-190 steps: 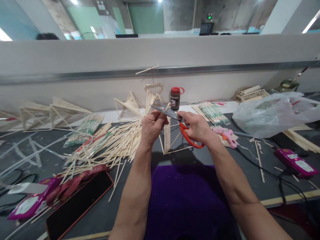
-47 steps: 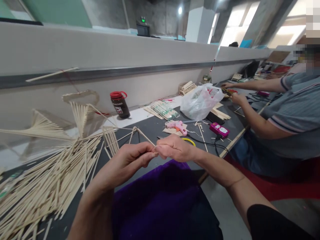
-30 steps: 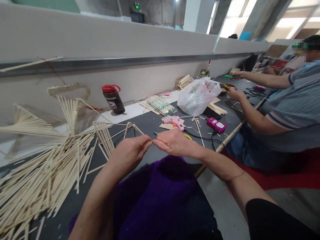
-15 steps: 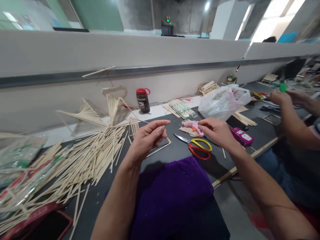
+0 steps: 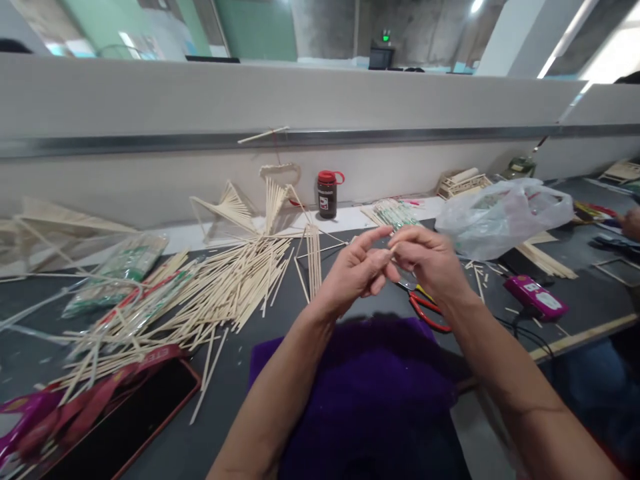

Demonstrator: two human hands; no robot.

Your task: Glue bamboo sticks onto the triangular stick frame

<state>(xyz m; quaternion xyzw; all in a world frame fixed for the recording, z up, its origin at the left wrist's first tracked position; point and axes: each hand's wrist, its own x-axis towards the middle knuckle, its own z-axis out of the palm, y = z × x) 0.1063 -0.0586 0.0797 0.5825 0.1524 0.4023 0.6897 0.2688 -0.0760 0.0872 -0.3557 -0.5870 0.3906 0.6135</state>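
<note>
left hand (image 5: 356,275), half-curled, and right hand (image 5: 427,259), pinched, which from my remote station i see meeting at the tips, any held piece too small to tell; scissors (image 5: 413,301) beneath the right; stick frame (image 5: 313,260) and loose sticks (image 5: 240,280) leftward; dark bottle (image 5: 327,202) beyond.

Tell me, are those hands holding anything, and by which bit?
The left hand and right hand are close together at the fingertips. A small pale bit seems to show there, but I can't tell what it is or where it's held.
</note>
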